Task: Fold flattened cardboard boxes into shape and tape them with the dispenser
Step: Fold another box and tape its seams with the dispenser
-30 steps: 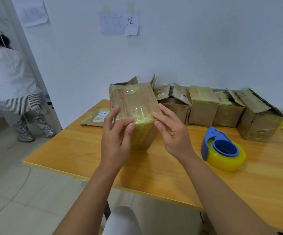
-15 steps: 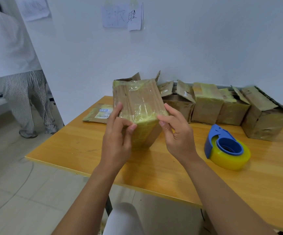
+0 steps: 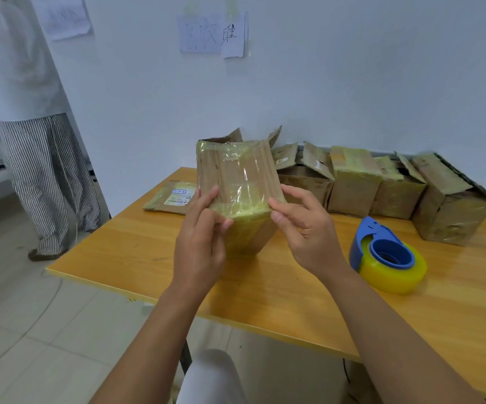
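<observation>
I hold a small brown cardboard box [image 3: 237, 176], much wrapped in yellowish clear tape, tilted up above the wooden table [image 3: 294, 287]. My left hand [image 3: 201, 243] grips its near left edge, thumb on the taped corner. My right hand [image 3: 303, 225] pinches the near right corner with fingertips and thumb. A blue tape dispenser [image 3: 387, 255] with a yellowish roll lies on the table to the right of my right hand, untouched.
A row of several folded, taped boxes [image 3: 355, 182] lines the wall at the back of the table. A flattened box with a label [image 3: 174, 196] lies at the back left. A person in striped trousers [image 3: 43, 176] stands left of the table.
The box has risen slightly and tilted more toward me in both hands. The person at left has straightened up and stepped closer. The dispenser has not moved.
</observation>
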The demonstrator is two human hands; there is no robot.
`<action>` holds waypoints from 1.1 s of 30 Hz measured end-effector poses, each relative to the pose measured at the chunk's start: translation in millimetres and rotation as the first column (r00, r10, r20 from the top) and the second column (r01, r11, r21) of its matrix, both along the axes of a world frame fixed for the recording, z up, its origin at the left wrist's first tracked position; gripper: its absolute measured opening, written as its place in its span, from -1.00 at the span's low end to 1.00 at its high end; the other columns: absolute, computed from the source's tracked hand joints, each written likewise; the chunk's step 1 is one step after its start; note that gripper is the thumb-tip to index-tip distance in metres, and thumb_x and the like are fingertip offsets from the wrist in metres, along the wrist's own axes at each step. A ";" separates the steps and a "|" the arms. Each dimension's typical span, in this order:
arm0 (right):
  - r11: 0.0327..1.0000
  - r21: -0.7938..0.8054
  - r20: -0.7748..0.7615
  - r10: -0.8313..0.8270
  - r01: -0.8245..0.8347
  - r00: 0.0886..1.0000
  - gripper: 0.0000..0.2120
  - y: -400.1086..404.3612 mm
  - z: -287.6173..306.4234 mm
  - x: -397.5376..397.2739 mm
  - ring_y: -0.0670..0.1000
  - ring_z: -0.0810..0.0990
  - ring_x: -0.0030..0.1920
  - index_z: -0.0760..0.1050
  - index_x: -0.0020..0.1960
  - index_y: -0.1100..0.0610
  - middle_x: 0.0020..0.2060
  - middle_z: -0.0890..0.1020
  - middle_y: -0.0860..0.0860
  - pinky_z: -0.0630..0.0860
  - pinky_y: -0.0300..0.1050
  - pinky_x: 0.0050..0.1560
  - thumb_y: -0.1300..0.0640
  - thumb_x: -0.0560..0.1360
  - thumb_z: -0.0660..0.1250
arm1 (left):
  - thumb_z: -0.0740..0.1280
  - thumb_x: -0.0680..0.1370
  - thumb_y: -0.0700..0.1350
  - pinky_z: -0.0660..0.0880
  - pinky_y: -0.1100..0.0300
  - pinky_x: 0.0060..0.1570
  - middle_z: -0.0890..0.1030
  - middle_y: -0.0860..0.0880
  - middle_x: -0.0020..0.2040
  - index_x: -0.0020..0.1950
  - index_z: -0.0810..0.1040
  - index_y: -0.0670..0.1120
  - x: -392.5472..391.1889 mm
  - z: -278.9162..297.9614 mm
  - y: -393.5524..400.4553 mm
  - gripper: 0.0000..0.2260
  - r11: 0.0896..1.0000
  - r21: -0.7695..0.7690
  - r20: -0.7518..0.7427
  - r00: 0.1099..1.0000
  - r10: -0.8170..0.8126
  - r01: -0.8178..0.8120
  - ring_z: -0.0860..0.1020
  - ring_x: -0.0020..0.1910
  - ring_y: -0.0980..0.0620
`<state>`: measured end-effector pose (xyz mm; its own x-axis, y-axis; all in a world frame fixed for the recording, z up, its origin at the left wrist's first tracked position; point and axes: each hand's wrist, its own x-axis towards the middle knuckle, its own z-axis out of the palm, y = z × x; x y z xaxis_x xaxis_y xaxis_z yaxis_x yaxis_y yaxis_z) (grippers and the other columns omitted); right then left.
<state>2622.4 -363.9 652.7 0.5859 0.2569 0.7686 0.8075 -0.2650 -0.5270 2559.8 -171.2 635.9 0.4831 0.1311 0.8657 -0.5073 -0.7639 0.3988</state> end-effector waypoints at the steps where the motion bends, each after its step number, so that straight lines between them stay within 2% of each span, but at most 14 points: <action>1: 0.999 0.033 -0.115 0.027 -0.024 0.993 -0.62 1.1 4.4 -2.9 -0.28 0.50 0.21 0.47 0.40 0.00 0.30 0.46 -0.13 0.55 -0.31 0.10 0.04 0.60 0.33 | 0.33 0.59 -0.30 0.41 -0.11 0.35 0.41 -0.08 0.43 -0.03 0.41 -0.03 -1.0 -1.1 0.2 -0.81 1.000 0.002 0.022 1.000 -0.007 0.007 0.33 0.49 -0.21; 3: 0.993 0.098 -0.429 0.100 -0.064 0.898 -0.30 4.3 17.5 -8.1 -0.20 0.52 0.22 0.21 0.56 -0.10 0.33 0.41 -0.22 0.53 -0.26 0.06 -0.21 0.49 0.33 | 0.31 0.60 -0.24 0.36 0.14 0.40 0.38 -0.17 0.45 -0.01 0.43 -0.10 -4.4 -4.6 -1.9 -0.91 0.999 0.018 0.051 0.998 -0.034 0.033 0.30 0.51 -0.17; 4: 0.992 0.090 -0.543 0.124 -0.090 0.830 -0.22 6.4 23.3 -7.9 -0.16 0.52 0.24 0.16 0.57 -0.11 0.32 0.42 -0.24 0.50 -0.24 0.09 -0.29 0.43 0.31 | 0.31 0.60 -0.20 0.33 0.23 0.40 0.35 -0.22 0.47 0.02 0.45 -0.16 -6.0 -6.1 -4.5 -0.95 0.999 0.015 0.046 0.998 -0.049 0.048 0.28 0.52 -0.15; 5: 0.988 0.072 -0.602 0.150 -0.134 0.784 -0.23 8.6 26.9 -6.7 -0.14 0.54 0.24 0.23 0.54 -0.11 0.29 0.48 -0.26 0.49 -0.19 0.13 -0.33 0.41 0.31 | 0.30 0.60 -0.16 0.30 0.25 0.41 0.31 -0.25 0.49 0.06 0.46 -0.20 -7.4 -7.6 -7.7 -0.88 0.997 -0.026 0.028 0.997 -0.068 0.068 0.26 0.54 -0.13; 7: 0.981 0.040 -0.597 0.177 -0.192 0.782 -0.47 14.3 29.5 -5.4 -0.17 0.61 0.14 0.46 0.36 -0.11 0.11 0.64 -0.25 0.52 -0.13 0.14 -0.29 0.45 0.34 | 0.33 0.58 -0.08 0.31 0.13 0.45 0.21 -0.20 0.54 0.27 0.39 -0.16 -12.1 -7.1 -12.7 -0.68 0.966 -0.237 -0.032 0.993 -0.111 0.101 0.18 0.57 -0.03; 9: 0.980 0.055 -0.529 0.189 -0.189 0.827 -0.61 20.9 29.7 -5.6 -0.21 0.63 0.07 0.51 0.32 -0.06 0.06 0.67 -0.21 0.54 -0.17 0.10 -0.14 0.53 0.36 | 0.35 0.57 -0.01 0.37 -0.01 0.43 0.24 -0.09 0.54 0.47 0.25 -0.05 -16.3 -5.3 -10.2 -0.48 0.915 -0.394 -0.087 0.988 -0.126 0.082 0.22 0.55 0.05; 12: 0.965 0.102 -0.480 0.260 -0.241 0.838 -0.53 27.9 24.6 -5.2 -0.18 0.61 0.14 0.39 0.45 0.03 0.16 0.63 -0.14 0.56 -0.24 0.11 0.06 0.57 0.38 | 0.36 0.56 0.09 0.42 -0.04 0.38 0.33 0.02 0.49 0.60 0.13 -0.03 -16.7 -8.2 2.1 -0.31 0.924 -0.382 -0.174 0.981 -0.084 0.011 0.34 0.47 0.10; 15: 0.952 0.046 -0.485 0.286 -0.302 0.827 -0.41 36.8 15.0 -1.3 -0.16 0.57 0.22 0.23 0.51 -0.01 0.25 0.55 -0.13 0.57 -0.20 0.16 0.18 0.56 0.40 | 0.40 0.54 0.12 0.47 0.07 0.32 0.31 0.08 0.39 0.59 0.15 0.05 -12.9 -11.9 17.1 -0.30 0.886 -0.460 -0.217 0.974 -0.058 -0.050 0.38 0.37 0.19; 18: 0.944 -0.022 -0.553 0.262 -0.328 0.791 -0.27 44.0 -1.1 3.3 -0.23 0.51 0.25 0.09 0.54 -0.14 0.27 0.46 -0.25 0.56 -0.21 0.19 0.19 0.55 0.42 | 0.42 0.56 0.01 0.49 0.10 0.28 0.32 0.11 0.33 0.49 0.26 0.12 -8.0 -22.5 31.2 -0.44 0.913 -0.401 -0.232 0.972 -0.026 -0.071 0.39 0.32 0.22; 21: 0.969 -0.019 -0.596 0.188 -0.248 0.781 -0.28 50.7 -18.9 7.9 -0.27 0.49 0.23 0.15 0.43 -0.18 0.24 0.48 -0.24 0.53 -0.20 0.23 0.10 0.47 0.52 | 0.44 0.55 -0.11 0.47 0.11 0.29 0.35 0.12 0.29 0.42 0.27 0.13 -4.7 -38.1 35.5 -0.47 0.953 -0.299 -0.260 0.965 -0.028 -0.053 0.39 0.31 0.18; 24: 0.988 -0.033 -0.599 0.098 -0.148 0.795 -0.28 56.8 -40.3 17.6 -0.20 0.50 0.26 0.20 0.41 -0.10 0.25 0.49 -0.18 0.50 -0.10 0.28 0.05 0.43 0.56 | 0.45 0.54 -0.09 0.48 0.07 0.28 0.35 0.09 0.28 0.43 0.28 0.05 -1.3 -56.1 35.2 -0.47 0.959 -0.274 -0.316 0.948 -0.018 -0.073 0.38 0.28 0.18; 28: 0.992 -0.074 -0.611 0.039 -0.106 0.791 -0.33 58.8 -63.8 26.8 -0.11 0.49 0.28 0.20 0.39 -0.05 0.24 0.48 -0.16 0.48 -0.09 0.31 0.11 0.45 0.53 | 0.47 0.52 -0.07 0.51 0.06 0.24 0.32 0.10 0.30 0.46 0.24 0.04 5.5 -76.3 39.0 -0.41 0.963 -0.260 -0.376 0.926 -0.031 -0.074 0.37 0.28 0.19; 31: 0.997 -0.057 -0.626 0.009 -0.057 0.780 -0.28 56.5 -78.0 36.7 -0.10 0.46 0.32 0.18 0.46 0.05 0.30 0.47 -0.11 0.44 0.02 0.38 0.11 0.46 0.53 | 0.42 0.55 -0.03 0.47 0.19 0.24 0.30 0.10 0.34 0.51 0.22 -0.01 11.4 -83.2 40.9 -0.40 0.982 -0.185 -0.432 0.901 -0.036 -0.050 0.36 0.31 0.20; 33: 1.000 -0.002 -0.619 -0.017 0.020 0.785 -0.17 58.3 -86.6 42.7 -0.07 0.41 0.40 0.09 0.54 0.00 0.41 0.41 -0.04 0.41 0.07 0.42 0.09 0.46 0.52 | 0.38 0.58 0.00 0.42 0.28 0.18 0.30 0.06 0.39 0.54 0.20 -0.01 16.7 -82.9 42.5 -0.40 0.993 -0.112 -0.478 0.878 -0.030 -0.027 0.35 0.32 0.20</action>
